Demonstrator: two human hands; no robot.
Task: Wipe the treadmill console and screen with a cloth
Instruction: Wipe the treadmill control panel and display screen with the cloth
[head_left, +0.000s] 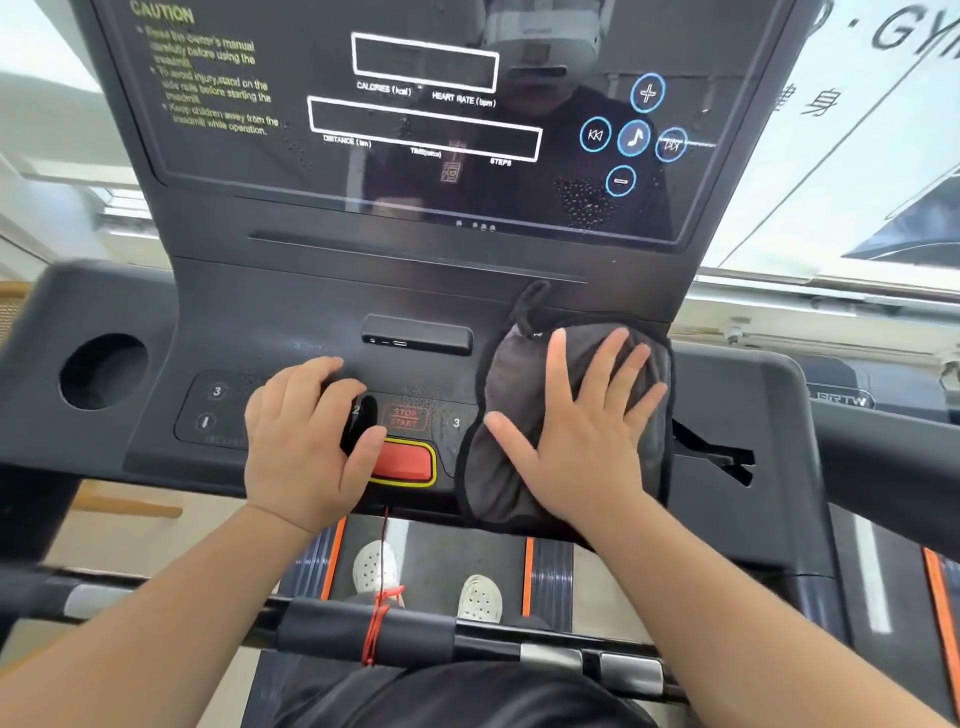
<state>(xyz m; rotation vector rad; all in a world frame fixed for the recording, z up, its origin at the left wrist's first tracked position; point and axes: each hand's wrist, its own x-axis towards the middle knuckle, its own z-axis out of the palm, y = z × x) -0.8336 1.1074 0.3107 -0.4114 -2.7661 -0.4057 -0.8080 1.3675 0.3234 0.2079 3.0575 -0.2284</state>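
1. Left hand (296, 441) is curled round a small black object (358, 421) at the centre of the console (260, 312). What the object is, I cannot tell. The keypad markings beneath the hand are hidden.
2. Cloth (509, 395), dark grey, lies on the right part of the console and covers the buttons there. Its lower edge hangs over the front lip.
3. Right hand (576, 441) lies flat on the cloth, fingers straight and spread, pressing rather than gripping.
4. Screen (415, 182) above is dark, its top cut off by the frame. Reflections and droplets muddle its lower right.
5. Red safety key (402, 462) sits just beside the left thumb, partly covered.
6. Cup holder (111, 345), far left, is a round recess. Its interior is too dark to tell contents.
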